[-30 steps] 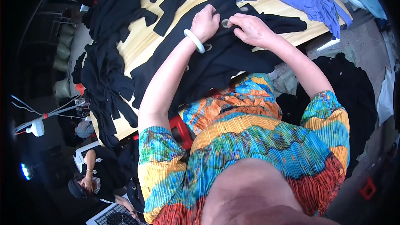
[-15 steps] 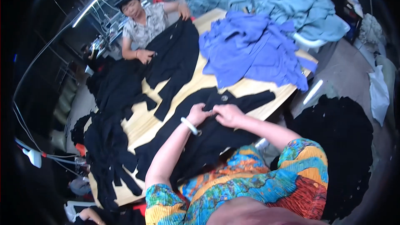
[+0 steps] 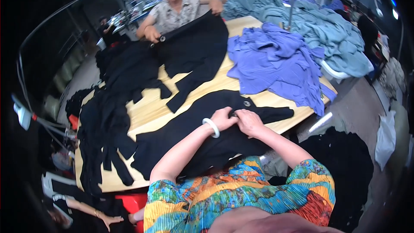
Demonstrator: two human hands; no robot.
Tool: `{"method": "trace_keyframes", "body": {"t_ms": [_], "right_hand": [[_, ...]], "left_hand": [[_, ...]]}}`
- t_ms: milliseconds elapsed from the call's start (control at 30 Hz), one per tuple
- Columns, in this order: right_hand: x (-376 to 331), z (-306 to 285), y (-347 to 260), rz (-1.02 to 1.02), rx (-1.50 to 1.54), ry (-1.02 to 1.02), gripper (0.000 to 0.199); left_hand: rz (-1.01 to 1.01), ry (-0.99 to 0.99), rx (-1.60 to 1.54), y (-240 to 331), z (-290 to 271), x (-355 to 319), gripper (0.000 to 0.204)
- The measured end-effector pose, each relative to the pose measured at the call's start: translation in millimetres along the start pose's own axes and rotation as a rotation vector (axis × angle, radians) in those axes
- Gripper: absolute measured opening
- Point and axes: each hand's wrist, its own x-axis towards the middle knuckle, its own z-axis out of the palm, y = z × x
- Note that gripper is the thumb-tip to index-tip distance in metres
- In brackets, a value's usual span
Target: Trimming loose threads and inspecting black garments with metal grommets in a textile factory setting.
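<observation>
A black long-sleeved garment [image 3: 185, 131] lies spread on the near side of the wooden table, one sleeve stretched out to the right. My left hand [image 3: 223, 119], with a white bangle at its wrist, pinches the cloth near the garment's upper edge. Right beside it, fingers nearly touching, my right hand [image 3: 249, 123] is closed on the same garment. What lies between the fingertips is too small to make out. A small round shiny piece [image 3: 247, 103] shows on the cloth just beyond my hands.
Across the wooden table [image 3: 148, 114], a co-worker [image 3: 174, 11] holds up another black garment [image 3: 198, 39]. Black garments [image 3: 103, 125] cover the left side. Purple garments [image 3: 276, 60] are heaped at right, blue-green cloth [image 3: 327, 34] behind. A black pile [image 3: 340, 168] lies on the floor.
The whole view has shifted, with the table sitting further left at its near end. My hands stay together on the garment. At lower left, another person's arm shows more fully.
</observation>
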Motion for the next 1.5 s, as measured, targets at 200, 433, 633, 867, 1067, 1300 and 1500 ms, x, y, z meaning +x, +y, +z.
{"method": "trace_keyframes", "body": {"t_ms": [200, 433, 633, 867, 1067, 1300, 1500], "right_hand": [[-2, -6, -6, 0.002, -0.078, -0.135, 0.015], [-5, -2, 2, -0.07, -0.009, -0.106, 0.011], [2, -1, 10, -0.1, 0.083, -0.054, 0.009], [2, -16, 3, -0.036, 0.278, -0.18, 0.015], [1, -19, 12, 0.111, 0.354, -0.276, 0.017], [-14, -44, 21, 0.104, 0.199, -0.261, 0.025], [-39, -44, 49, -0.016, 0.063, -0.177, 0.017]], "left_hand": [[0.179, 0.144, 0.191, -5, 21, -13, 0.02], [0.18, 0.215, 0.214, -11, 29, -13, 0.02], [0.155, 0.208, 0.139, -13, 20, -6, 0.024], [0.175, 0.09, -0.073, -24, 11, -6, 0.026], [0.117, -0.075, -0.238, -25, 6, -2, 0.031], [0.031, -0.096, -0.046, -21, 6, 4, 0.044], [-0.086, 0.092, 0.072, 5, 11, 30, 0.042]]}}
